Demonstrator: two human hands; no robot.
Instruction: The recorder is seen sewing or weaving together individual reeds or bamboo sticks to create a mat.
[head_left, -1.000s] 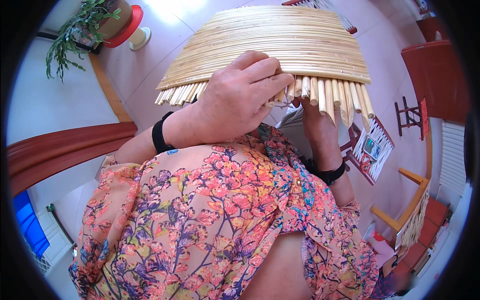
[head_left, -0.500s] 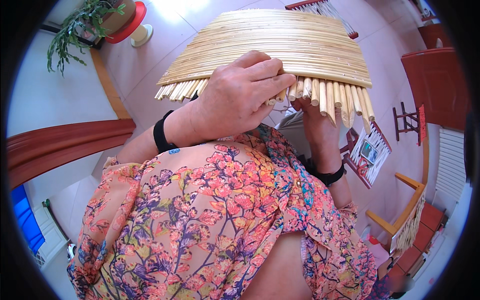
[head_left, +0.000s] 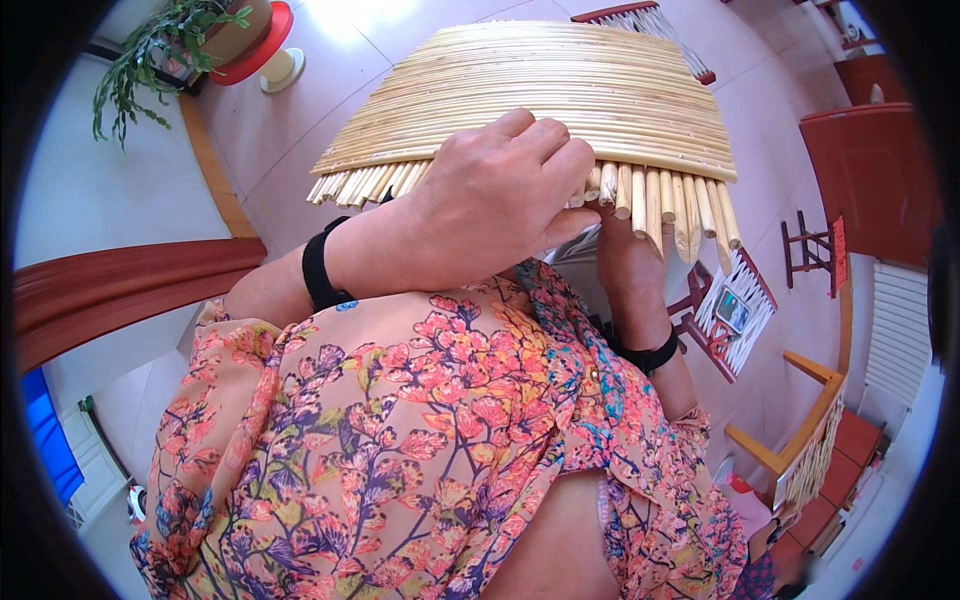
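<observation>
- Mat (head_left: 560,100): straw-yellow stalks (head_left: 480,120) side by side, uneven crosswise ends (head_left: 687,215) jutting past its near edge, before the shirt (head_left: 400,420).
- Left hand (head_left: 500,195): curled at that edge, hold unclear.
- Right hand (head_left: 630,258): beneath, grip hidden, cannot tell.

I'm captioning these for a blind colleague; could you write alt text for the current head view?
A person's left hand, fingers bent, is at the near edge of a panel of pale stalks, the right hand partly hidden beneath the uneven stalk ends. The person wears a floral garment; beyond are a leafy plant and a white-corded stool.
</observation>
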